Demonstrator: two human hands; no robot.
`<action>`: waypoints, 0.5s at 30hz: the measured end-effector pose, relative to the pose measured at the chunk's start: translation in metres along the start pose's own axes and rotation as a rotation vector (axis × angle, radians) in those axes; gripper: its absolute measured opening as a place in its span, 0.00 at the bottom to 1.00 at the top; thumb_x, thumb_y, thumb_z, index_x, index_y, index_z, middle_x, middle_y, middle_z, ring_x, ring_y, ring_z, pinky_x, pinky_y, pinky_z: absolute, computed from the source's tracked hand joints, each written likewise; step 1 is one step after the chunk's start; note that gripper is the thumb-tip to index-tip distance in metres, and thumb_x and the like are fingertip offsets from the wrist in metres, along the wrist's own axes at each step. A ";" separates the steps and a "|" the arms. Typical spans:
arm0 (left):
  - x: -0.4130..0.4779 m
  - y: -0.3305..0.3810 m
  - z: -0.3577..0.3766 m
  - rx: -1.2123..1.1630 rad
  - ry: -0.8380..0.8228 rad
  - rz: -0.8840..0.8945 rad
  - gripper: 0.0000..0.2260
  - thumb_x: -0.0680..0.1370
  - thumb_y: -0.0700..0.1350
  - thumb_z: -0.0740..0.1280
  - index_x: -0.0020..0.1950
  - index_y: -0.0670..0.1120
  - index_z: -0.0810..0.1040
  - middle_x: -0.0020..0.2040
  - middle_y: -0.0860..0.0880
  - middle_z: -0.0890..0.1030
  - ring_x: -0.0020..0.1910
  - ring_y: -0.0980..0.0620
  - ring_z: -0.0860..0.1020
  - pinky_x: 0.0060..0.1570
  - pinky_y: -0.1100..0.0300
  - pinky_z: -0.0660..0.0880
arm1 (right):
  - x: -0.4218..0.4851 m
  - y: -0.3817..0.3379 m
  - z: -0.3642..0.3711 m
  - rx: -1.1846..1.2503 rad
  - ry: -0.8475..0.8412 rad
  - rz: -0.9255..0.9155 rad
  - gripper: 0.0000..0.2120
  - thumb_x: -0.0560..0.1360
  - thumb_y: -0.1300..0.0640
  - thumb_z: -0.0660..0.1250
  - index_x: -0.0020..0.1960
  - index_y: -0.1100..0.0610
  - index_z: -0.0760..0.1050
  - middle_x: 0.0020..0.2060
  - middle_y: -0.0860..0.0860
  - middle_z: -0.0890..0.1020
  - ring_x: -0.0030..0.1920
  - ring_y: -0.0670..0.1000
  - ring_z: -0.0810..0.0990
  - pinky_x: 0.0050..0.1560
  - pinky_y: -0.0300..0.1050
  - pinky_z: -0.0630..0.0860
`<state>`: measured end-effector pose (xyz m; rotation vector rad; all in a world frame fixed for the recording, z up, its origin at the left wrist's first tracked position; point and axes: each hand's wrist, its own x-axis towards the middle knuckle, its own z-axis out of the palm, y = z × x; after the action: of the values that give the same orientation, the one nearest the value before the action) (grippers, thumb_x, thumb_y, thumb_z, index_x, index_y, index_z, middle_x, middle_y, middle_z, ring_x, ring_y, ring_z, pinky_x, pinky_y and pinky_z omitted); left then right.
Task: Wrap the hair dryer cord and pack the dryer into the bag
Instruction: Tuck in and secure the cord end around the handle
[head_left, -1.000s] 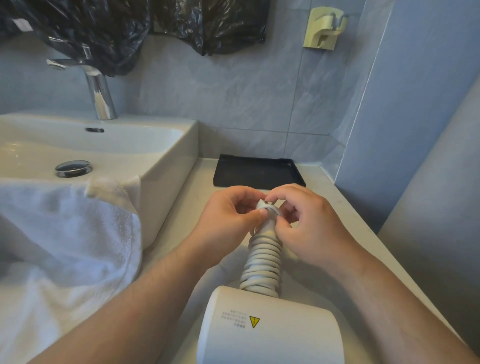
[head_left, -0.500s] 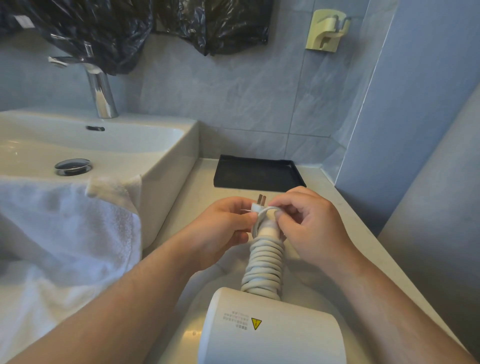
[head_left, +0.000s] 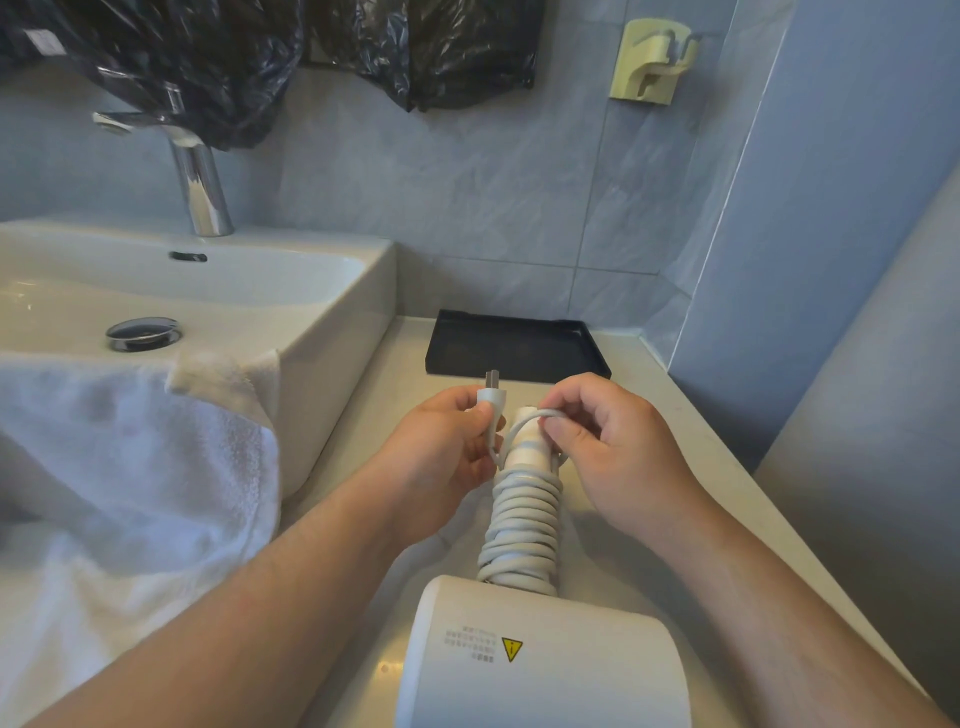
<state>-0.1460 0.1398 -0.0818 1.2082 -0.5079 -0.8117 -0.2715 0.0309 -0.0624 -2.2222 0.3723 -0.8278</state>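
Observation:
A white hair dryer (head_left: 545, 660) lies on the counter with its barrel nearest me and its handle pointing away. Its grey-white cord (head_left: 522, 530) is wound in tight coils around the handle. My left hand (head_left: 447, 452) pinches the plug (head_left: 491, 397), whose metal prongs point up and away. My right hand (head_left: 613, 447) holds the last loop of cord over the handle's far end. No bag for packing can be made out with certainty.
A black tray (head_left: 519, 345) sits on the counter (head_left: 675, 447) just beyond my hands. A white sink (head_left: 322, 322) with a chrome tap (head_left: 200, 187) is at left, a white towel (head_left: 130, 467) draped over its front. Black plastic bags (head_left: 208, 57) hang on the wall above.
My left hand has pulled the plug out to the left of the handle's tip, so the prongs now show. My right hand stays at the handle's end, holding the final loop.

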 end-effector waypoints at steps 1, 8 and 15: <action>-0.001 0.001 0.001 -0.015 0.019 0.021 0.10 0.84 0.39 0.57 0.58 0.42 0.77 0.42 0.46 0.74 0.37 0.50 0.71 0.36 0.59 0.71 | 0.000 0.000 0.000 0.002 -0.007 0.003 0.08 0.77 0.60 0.65 0.45 0.48 0.76 0.40 0.43 0.80 0.43 0.41 0.77 0.41 0.31 0.74; -0.006 0.009 0.005 -0.013 -0.036 0.098 0.12 0.84 0.42 0.57 0.56 0.45 0.81 0.39 0.46 0.77 0.41 0.46 0.73 0.46 0.52 0.72 | -0.001 -0.001 0.002 -0.022 -0.046 0.009 0.08 0.77 0.59 0.67 0.45 0.45 0.76 0.40 0.41 0.80 0.44 0.40 0.78 0.43 0.33 0.73; -0.006 0.007 0.008 0.133 0.018 0.130 0.07 0.79 0.38 0.61 0.46 0.45 0.78 0.44 0.44 0.77 0.40 0.47 0.75 0.37 0.57 0.74 | -0.002 0.000 0.001 -0.080 0.001 -0.004 0.07 0.78 0.58 0.65 0.46 0.46 0.75 0.40 0.40 0.79 0.44 0.39 0.76 0.41 0.32 0.73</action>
<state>-0.1540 0.1408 -0.0720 1.2894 -0.6273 -0.6640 -0.2717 0.0327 -0.0636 -2.2973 0.4079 -0.8293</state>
